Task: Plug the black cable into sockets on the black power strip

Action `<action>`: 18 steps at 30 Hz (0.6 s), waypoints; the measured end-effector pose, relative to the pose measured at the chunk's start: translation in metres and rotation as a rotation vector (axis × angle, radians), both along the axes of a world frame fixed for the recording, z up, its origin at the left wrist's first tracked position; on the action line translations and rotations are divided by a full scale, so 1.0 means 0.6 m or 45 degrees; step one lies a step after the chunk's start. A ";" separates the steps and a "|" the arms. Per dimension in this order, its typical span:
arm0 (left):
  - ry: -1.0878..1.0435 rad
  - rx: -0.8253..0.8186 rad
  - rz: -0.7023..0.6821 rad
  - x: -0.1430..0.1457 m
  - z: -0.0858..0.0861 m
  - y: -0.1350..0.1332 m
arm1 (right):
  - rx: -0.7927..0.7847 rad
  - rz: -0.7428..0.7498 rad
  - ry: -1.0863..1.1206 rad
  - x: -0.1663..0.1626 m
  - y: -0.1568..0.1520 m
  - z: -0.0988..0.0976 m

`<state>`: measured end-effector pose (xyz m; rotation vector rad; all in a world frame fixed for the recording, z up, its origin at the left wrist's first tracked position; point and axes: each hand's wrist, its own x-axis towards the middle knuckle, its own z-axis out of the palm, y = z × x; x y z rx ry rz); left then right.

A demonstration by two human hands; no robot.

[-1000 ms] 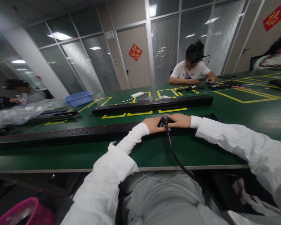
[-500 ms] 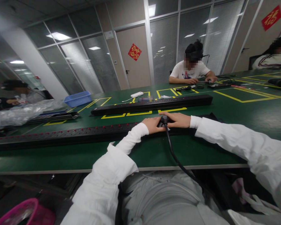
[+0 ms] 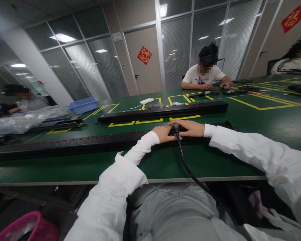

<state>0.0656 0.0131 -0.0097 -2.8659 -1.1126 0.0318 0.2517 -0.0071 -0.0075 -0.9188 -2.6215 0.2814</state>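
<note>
A long black power strip with a row of red dots lies along the near side of the table. My left hand is closed over it, just left of a thick black cable. From the other side, my right hand wraps over the strip, its fingers meeting the left ones behind the cable's black end piece. That end piece stands upright between my thumbs, and the cable droops from it over the table edge to my lap. My fingertips are mostly hidden on the far side.
A second black power strip lies farther back on the green table. Beyond it are a white device and a blue basket. Clear plastic wrap lies left. A co-worker sits opposite. A pink bin stands below.
</note>
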 end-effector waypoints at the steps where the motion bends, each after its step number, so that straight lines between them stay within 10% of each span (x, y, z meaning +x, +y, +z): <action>1: 0.007 -0.002 0.008 0.000 0.000 0.000 | -0.004 0.007 0.003 0.000 0.000 0.000; 18: -0.010 0.032 -0.022 -0.001 -0.002 0.000 | -0.032 -0.056 -0.031 -0.004 -0.010 0.009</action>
